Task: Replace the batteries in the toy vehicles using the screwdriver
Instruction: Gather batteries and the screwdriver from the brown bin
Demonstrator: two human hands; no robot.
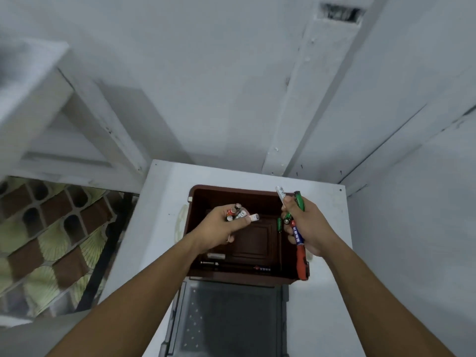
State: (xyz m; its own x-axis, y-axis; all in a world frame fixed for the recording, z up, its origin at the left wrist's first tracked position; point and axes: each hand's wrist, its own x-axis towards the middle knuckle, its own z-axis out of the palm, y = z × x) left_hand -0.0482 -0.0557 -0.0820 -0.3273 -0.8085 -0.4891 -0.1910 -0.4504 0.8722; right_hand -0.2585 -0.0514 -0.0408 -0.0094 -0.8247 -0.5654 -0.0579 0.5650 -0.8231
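Observation:
A dark brown plastic tray (206,193) sits on the white table (159,202). Over its left part my left hand (221,228) grips a bunch of red, black and white batteries (238,213). Over the tray's right side my right hand (306,225) holds a screwdriver (301,251) with a red and blue handle, handle end pointing toward me, together with green batteries (298,199) and a white one (280,193). A second screwdriver (237,266) and a small white battery (216,255) lie on the tray floor. No toy vehicle is visible.
A dark grey perforated bin or lid (226,318) lies on the table just in front of the tray. White walls close in behind and to the right. To the left, below the table, lies a brown and green patterned mat (46,240).

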